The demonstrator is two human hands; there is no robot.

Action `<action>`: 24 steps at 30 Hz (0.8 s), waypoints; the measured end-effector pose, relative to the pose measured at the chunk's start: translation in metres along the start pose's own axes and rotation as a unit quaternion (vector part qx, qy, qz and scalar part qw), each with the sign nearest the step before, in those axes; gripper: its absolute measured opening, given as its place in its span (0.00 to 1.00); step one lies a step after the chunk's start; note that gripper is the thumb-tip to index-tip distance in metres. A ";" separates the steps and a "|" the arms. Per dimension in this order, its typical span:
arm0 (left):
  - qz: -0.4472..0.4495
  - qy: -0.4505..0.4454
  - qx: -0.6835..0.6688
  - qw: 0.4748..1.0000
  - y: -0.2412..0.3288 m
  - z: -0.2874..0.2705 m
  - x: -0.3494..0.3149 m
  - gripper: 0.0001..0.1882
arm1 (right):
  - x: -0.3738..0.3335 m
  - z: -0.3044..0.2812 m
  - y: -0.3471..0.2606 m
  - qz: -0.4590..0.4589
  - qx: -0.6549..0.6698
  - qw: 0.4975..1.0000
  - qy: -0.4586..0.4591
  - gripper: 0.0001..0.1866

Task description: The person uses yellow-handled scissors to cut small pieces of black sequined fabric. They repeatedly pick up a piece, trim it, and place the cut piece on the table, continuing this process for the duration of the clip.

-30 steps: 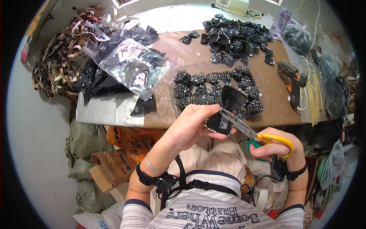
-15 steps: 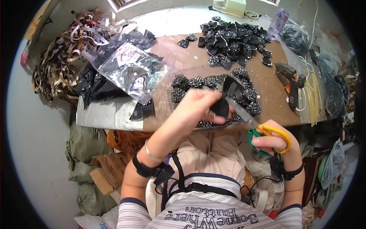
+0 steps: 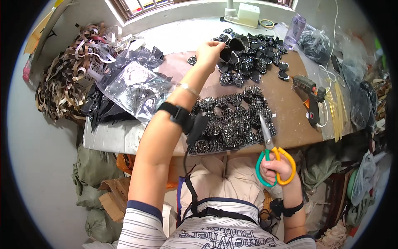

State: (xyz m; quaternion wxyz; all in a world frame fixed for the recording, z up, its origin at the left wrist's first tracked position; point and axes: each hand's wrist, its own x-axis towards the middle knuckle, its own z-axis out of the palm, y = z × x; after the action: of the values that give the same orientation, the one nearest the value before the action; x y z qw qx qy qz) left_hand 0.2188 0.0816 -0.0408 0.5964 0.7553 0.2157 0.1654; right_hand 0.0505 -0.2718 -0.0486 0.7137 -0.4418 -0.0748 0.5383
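Glittery black fabric bows (image 3: 263,56) already heaped at back; left hand (image 3: 209,54) pinched on one black cloth bow (image 3: 236,44) there; right hand (image 3: 278,168) clamped round yellow-and-green-handled steel scissors (image 3: 269,142); beaded black rows (image 3: 226,124) left, apart, at brown-topped table's (image 3: 294,124) front

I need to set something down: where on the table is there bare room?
Bare brown board lies between the black beaded clusters and the dark green plastic glue gun. Bare white tabletop lies farther back, left of the black beaded bow pile. The tan-and-grey ribbon heap and clear plastic bag crowd the left.
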 end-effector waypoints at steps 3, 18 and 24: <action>-0.129 0.031 -0.088 0.987 0.003 0.014 0.036 0.20 | 0.001 0.007 0.009 -0.014 -0.005 1.000 -0.016 0.13; 0.466 -0.216 0.415 0.751 0.001 0.072 -0.111 0.12 | -0.031 -0.003 0.017 -0.088 -0.017 0.992 0.085 0.08; 0.382 -0.183 0.438 0.793 -0.005 0.070 -0.117 0.16 | -0.034 0.000 0.022 -0.112 -0.016 0.988 0.106 0.08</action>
State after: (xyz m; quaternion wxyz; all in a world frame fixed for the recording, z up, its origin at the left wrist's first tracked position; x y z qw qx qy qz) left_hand 0.1541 -0.0372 -0.0612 0.1185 0.9728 -0.1541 0.1259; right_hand 0.0213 -0.2997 -0.0515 0.7664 -0.4965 -0.0565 0.4036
